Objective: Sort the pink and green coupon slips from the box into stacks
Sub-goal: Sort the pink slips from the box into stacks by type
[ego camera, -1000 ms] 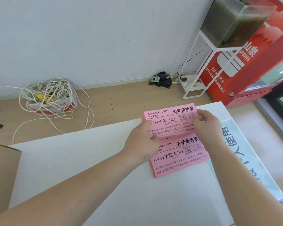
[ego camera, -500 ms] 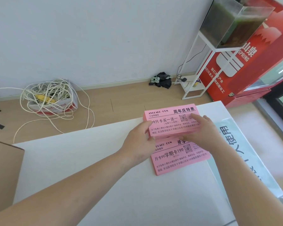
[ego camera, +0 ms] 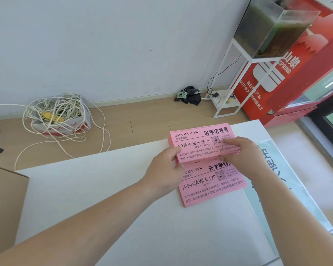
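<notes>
Head view: two stacks of pink slips are at the far right part of the white counter (ego camera: pixel 104 198), one behind the other. The far stack (ego camera: pixel 196 144) is between both hands. The left hand (ego camera: pixel 164 169) grips its left end, with the thumb on the top slip and the other fingers curled at the near left corner. The right hand (ego camera: pixel 244 154) holds its right end, with the fingers laid over the top slip and the thumb at the near edge. This stack reaches up to the far edge of the counter, and its near edge meets the far edge of the near stack (ego camera: pixel 210 189). I cannot tell if it is lifted or rests on the counter. The near stack lies flat with its print facing up, and both wrists cover part of its far corners. No green slips are visible.

The brown box (ego camera: pixel 4 204) stands at the left edge of the counter, cut by the frame. A pale green sheet (ego camera: pixel 277 169) lies along the right side of the counter. On the floor by the wall, a carton of white cable (ego camera: pixel 60 116) is at the left and a dark cloth (ego camera: pixel 190 94) is near a white rack (ego camera: pixel 231 77). A glass tank (ego camera: pixel 273 25) sits on top of the rack, and a red machine (ego camera: pixel 300 77) stands behind it.
</notes>
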`<action>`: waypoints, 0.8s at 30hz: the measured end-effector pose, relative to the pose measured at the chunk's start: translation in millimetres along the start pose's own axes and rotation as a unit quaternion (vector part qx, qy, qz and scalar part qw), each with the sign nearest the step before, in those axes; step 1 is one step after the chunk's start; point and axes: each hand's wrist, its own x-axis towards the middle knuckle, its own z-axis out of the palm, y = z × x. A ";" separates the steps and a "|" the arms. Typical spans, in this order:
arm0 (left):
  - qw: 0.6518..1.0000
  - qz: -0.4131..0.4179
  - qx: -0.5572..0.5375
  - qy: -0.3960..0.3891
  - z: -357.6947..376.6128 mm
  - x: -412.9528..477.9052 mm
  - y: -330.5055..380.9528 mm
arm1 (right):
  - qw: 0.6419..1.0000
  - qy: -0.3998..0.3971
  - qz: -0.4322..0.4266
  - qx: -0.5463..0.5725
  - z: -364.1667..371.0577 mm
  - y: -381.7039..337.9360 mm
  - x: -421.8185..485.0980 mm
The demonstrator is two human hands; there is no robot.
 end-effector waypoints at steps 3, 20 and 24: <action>1.000 -0.004 0.002 -0.003 -1.6 -1.9 1.1 | 1.000 0.003 -0.002 -0.008 1.5 -1.7 1.3; 0.992 -0.019 0.001 0.128 -119.8 -157.0 -49.7 | 0.971 -0.131 -0.193 0.051 110.8 -151.6 -158.5; 0.983 -0.011 0.069 0.172 -160.1 -218.6 -77.0 | 0.951 -0.191 -0.225 0.093 154.5 -198.2 -204.7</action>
